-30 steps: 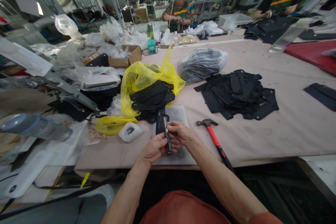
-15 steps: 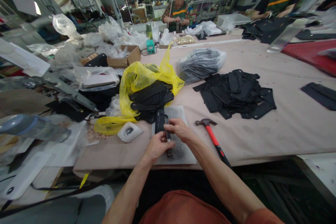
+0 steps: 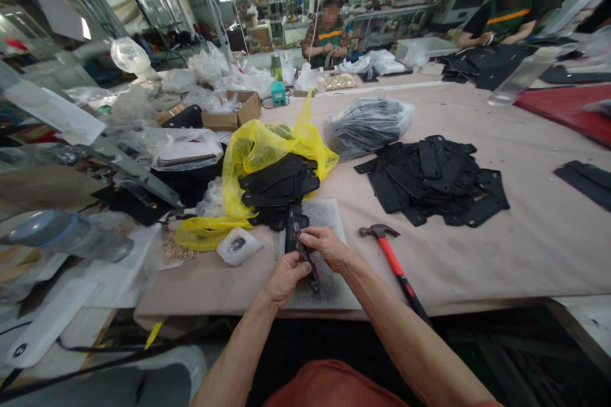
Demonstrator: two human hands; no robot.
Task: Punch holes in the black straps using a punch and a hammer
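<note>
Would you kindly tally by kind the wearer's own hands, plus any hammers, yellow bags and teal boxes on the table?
Own hands: 2, the left hand and the right hand
Hammer: 1
Yellow bag: 1
Teal box: 1
Total: 5

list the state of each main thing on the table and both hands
black strip, held, tilted
left hand, closed on black strip
right hand, closed on black strip
yellow bag, open, black pieces showing
clear bag, filled
black heap, loose, unbagged
hammer, lying down, unheld
cardboard box, open
</note>
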